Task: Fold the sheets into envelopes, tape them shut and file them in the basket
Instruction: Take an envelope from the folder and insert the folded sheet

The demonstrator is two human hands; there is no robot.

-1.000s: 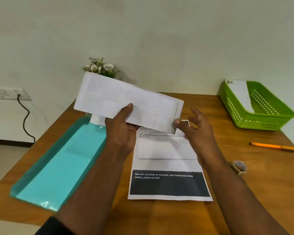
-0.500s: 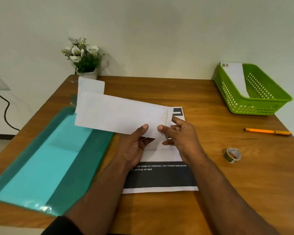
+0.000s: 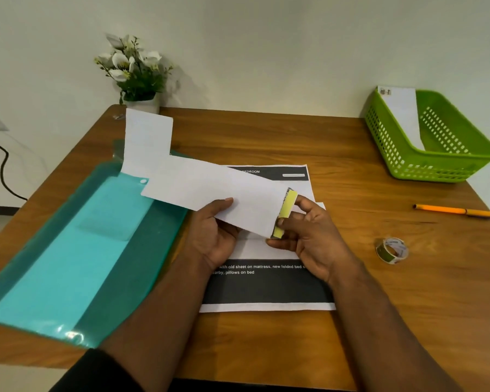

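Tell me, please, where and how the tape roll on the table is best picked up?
The tape roll lies nearly flat on the table, hole up, apart from everything. Probably best from above: fingers pinching its outer rim on opposite sides, or one inside the hole and one outside.

A long white envelope (image 3: 210, 193) is held tilted above a printed sheet (image 3: 266, 287) lying flat on the table, a yellow strip (image 3: 286, 213) at its right end. Another envelope (image 3: 402, 114) leans inside the green basket (image 3: 425, 165). The tape roll (image 3: 391, 249) lies right.
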